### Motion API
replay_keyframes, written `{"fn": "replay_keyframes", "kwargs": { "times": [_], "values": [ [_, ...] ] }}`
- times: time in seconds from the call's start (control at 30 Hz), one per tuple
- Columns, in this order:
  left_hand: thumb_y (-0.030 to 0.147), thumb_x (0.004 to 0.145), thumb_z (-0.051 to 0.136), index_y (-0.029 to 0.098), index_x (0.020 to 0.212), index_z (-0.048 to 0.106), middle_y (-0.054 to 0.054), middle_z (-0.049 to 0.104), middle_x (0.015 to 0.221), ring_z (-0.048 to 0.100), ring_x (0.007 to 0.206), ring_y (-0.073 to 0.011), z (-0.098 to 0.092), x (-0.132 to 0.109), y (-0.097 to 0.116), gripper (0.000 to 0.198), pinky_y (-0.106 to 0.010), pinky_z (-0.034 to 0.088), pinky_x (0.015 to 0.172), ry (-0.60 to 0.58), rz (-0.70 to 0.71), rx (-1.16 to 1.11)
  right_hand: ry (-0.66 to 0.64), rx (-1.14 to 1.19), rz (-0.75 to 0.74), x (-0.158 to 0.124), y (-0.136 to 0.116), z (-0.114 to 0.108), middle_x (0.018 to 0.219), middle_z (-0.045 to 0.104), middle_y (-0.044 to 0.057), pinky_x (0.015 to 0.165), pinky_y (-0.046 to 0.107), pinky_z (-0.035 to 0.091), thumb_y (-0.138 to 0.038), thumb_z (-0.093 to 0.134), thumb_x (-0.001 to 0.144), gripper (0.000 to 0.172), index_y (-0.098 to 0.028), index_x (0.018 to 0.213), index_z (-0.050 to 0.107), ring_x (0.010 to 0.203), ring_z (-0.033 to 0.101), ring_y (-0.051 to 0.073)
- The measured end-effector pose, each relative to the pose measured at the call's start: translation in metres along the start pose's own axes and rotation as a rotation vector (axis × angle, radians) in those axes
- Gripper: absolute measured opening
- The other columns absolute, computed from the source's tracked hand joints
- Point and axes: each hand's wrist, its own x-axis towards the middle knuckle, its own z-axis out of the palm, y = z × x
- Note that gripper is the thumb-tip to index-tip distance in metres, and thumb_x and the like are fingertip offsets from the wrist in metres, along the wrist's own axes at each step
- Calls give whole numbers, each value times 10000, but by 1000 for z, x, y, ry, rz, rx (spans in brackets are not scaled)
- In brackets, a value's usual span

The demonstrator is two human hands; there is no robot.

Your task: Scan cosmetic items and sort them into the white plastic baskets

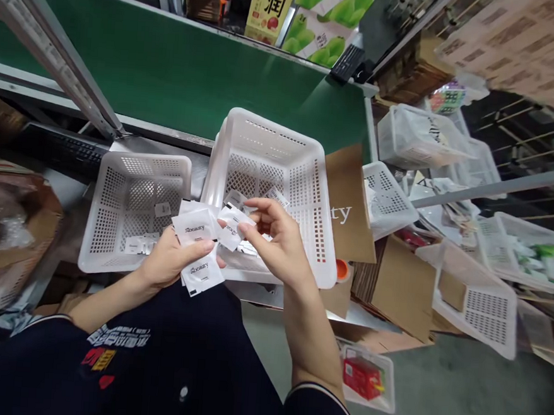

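My left hand [179, 251] is closed on several small white sachets [199, 227] printed "beauty", fanned out with the thumb across them. Between thumb and fingers, my right hand [277, 236] pinches one more white sachet [232, 224], close beside the left hand's bunch. Both hands are over the front rims of two white plastic baskets. The larger basket [327, 236] stands under the right hand, with some sachets in its bottom partly hidden by that hand. In the smaller basket [96, 220] on the left lie a few loose sachets [163, 209].
Behind the baskets runs a green conveyor belt [173, 67] with a metal frame. A brown cardboard piece [350, 206] leans right of the larger basket. More white baskets [479, 304] stand at the right, and a keyboard [63, 148] lies at the left.
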Motion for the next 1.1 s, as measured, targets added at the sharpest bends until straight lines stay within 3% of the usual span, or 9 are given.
{"fn": "replay_keyframes", "kwargs": {
  "times": [0.1, 0.2, 0.37, 0.5, 0.6, 0.73, 0.83, 0.93, 1.1],
  "values": [
    [321, 801, 973, 144, 1251, 736, -155, 835, 1114, 810, 689, -286, -2, 2, 1, 538, -359, 691, 600, 27, 17, -68, 128, -232, -79, 0, 4, -13, 1034, 707, 53, 798, 371, 574, -345, 692, 1007, 222, -236, 1200, 697, 906, 686, 203],
    [325, 771, 998, 141, 1235, 708, -142, 831, 1115, 805, 693, -267, -3, 6, 2, 578, -357, 697, 592, 64, 61, -134, 239, -492, -105, -4, 7, -21, 1228, 692, 114, 951, 458, 557, -428, 690, 1030, 277, -235, 1228, 708, 1136, 670, 278],
    [360, 773, 1004, 139, 1285, 717, -91, 827, 973, 808, 730, -256, 1, 10, -1, 627, -322, 699, 641, 113, 130, -159, -35, -406, -63, -18, -9, 20, 1094, 722, 65, 793, 379, 542, -538, 833, 939, 473, -239, 1246, 632, 924, 690, 231],
    [345, 783, 990, 128, 1287, 741, -133, 836, 1076, 830, 947, -308, 2, 11, -3, 603, -368, 715, 847, 118, 163, -160, -62, -361, -28, -18, -10, 43, 997, 722, 21, 717, 350, 491, -454, 819, 950, 393, -242, 1222, 631, 768, 634, 180],
    [273, 721, 1011, 142, 1378, 714, -140, 841, 1092, 816, 1066, -340, 0, 9, -3, 733, -386, 702, 924, 127, 145, -176, -82, -196, -6, -15, -4, 36, 897, 704, 2, 687, 326, 484, -416, 735, 1022, 206, -241, 1112, 676, 729, 610, 159],
    [220, 722, 1008, 150, 1415, 691, -145, 844, 1100, 818, 1071, -331, -3, 7, -2, 765, -373, 701, 916, 156, 132, -209, -20, -92, -43, -15, 0, 15, 913, 720, 11, 665, 309, 499, -378, 736, 1024, 145, -235, 1023, 707, 741, 646, 155],
    [193, 731, 1005, 149, 1369, 702, -144, 841, 1130, 825, 1021, -315, -5, 7, -3, 708, -378, 708, 887, 180, 129, -233, 122, -236, -54, -16, 0, -1, 938, 722, 22, 709, 334, 527, -370, 744, 1013, 134, -240, 1039, 730, 771, 657, 174],
    [162, 692, 1021, 167, 1296, 721, -102, 846, 1061, 824, 943, -285, -5, 9, -4, 674, -356, 711, 835, 200, 137, -239, 271, -433, -105, -18, -2, -5, 1091, 726, 71, 898, 406, 560, -418, 772, 993, 208, -239, 1092, 736, 1004, 689, 239],
    [164, 649, 1033, 191, 1296, 727, -55, 830, 949, 823, 940, -277, 1, 9, -2, 716, -321, 707, 814, 176, 173, -228, -83, -162, -4, -19, -8, 30, 895, 695, -3, 749, 318, 539, -440, 800, 977, 285, -243, 1122, 653, 799, 669, 171]
  ]
}}
